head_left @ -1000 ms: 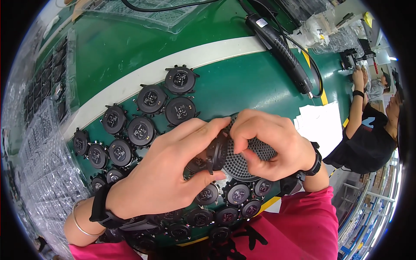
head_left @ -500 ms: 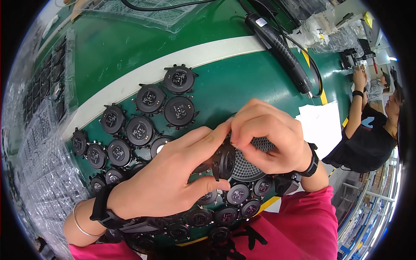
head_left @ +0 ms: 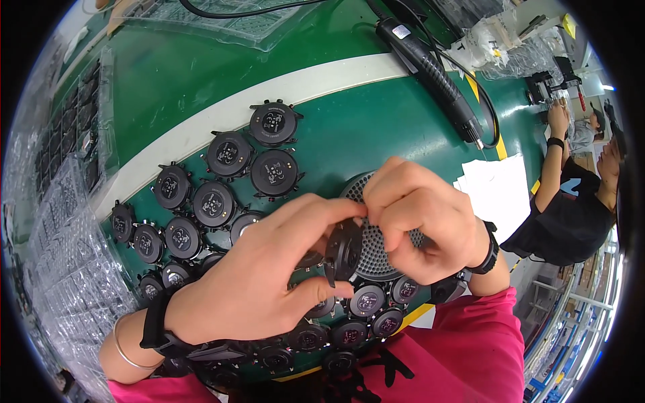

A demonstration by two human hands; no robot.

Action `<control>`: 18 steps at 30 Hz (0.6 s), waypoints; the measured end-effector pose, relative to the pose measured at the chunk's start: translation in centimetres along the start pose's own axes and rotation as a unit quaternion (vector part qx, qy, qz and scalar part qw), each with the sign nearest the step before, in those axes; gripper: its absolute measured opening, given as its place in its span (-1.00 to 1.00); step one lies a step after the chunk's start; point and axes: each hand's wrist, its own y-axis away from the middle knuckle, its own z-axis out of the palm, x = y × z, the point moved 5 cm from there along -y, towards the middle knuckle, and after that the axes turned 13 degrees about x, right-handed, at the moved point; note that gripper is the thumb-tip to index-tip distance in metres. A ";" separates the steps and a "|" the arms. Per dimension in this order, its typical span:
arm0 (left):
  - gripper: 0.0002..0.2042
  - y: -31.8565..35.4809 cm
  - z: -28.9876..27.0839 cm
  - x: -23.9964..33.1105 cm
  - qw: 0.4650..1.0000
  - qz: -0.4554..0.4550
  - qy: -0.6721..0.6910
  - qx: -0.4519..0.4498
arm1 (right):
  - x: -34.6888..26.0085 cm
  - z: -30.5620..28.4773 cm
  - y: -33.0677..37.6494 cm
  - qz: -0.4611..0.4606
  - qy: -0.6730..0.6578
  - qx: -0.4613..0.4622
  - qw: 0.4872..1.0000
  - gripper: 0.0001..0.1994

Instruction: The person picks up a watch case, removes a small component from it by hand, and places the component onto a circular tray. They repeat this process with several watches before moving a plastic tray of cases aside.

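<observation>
My left hand (head_left: 248,279) grips a round black watch case (head_left: 345,248) between its thumb and fingers, tilted on edge. Close to its right, my right hand (head_left: 430,221) is closed with the fingertips pinched together; anything small between them is hidden. Under the right hand lies a round grey dimpled tray (head_left: 379,258), partly covered by both hands. More watch cases, back covers up, stand in rows beyond and below my left arm, one of them a black watch case (head_left: 274,172) near the middle.
A black electric screwdriver (head_left: 433,80) with a cable lies at the upper right. White paper sheets (head_left: 497,195) are beside the right hand. Clear plastic trays (head_left: 74,248) line the left side. A co-worker in a black shirt (head_left: 571,221) is at the right.
My right hand has moved slightly right and down, away from the held watch case, uncovering more of the dimpled tray. My left hand still holds the case, which has tilted a little.
</observation>
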 end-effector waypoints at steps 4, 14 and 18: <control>-0.36 -0.2 -0.2 -1.0 0.995 -0.005 0.067 0.068 | 0.1 -0.5 -0.2 -0.007 0.002 -0.021 1.000 -0.82; -0.34 0.0 -0.2 -1.1 0.989 -0.064 0.100 0.090 | -1.0 1.5 0.7 -0.097 -0.022 0.033 0.994 -0.80; -0.35 0.2 -0.2 -1.1 0.989 -0.059 0.067 0.114 | -1.2 1.5 0.8 -0.092 -0.018 0.041 0.995 -0.80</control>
